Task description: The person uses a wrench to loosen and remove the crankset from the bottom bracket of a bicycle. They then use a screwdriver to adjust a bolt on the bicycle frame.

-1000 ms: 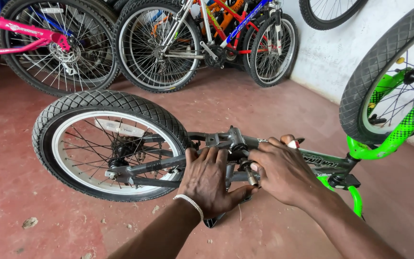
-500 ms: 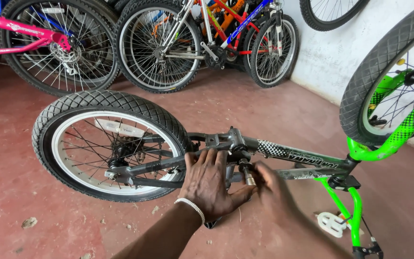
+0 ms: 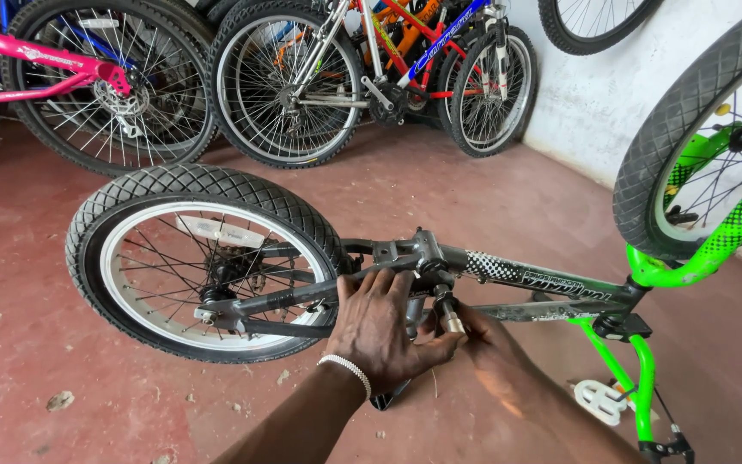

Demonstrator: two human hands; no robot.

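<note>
Head view: left hand [image 3: 381,331] spread flat, fingers splayed over bike frame [image 3: 508,271] near rear wheel [image 3: 203,262], gripping nothing. Right hand [image 3: 491,339] curled around small metal post [image 3: 448,314] under frame, wrist bent inward. Bike lies upside-down on floor.

Small bike [image 3: 508,275] lies upside down on the red floor [image 3: 440,198], across the middle of the frame. Frame tube grey-black with a white dotted pattern, turning bright green toward the right. Rear wheel [image 3: 203,262] at centre left: knobby black tyre, silver rim, thin spokes, off the floor. Second knobby wheel [image 3: 689,129] with green fork at upper right edge. Short metal seat post stub [image 3: 450,314] sticks out near the clamp at frame centre. White pedal [image 3: 599,401] at lower right, beside the green tube.
</note>
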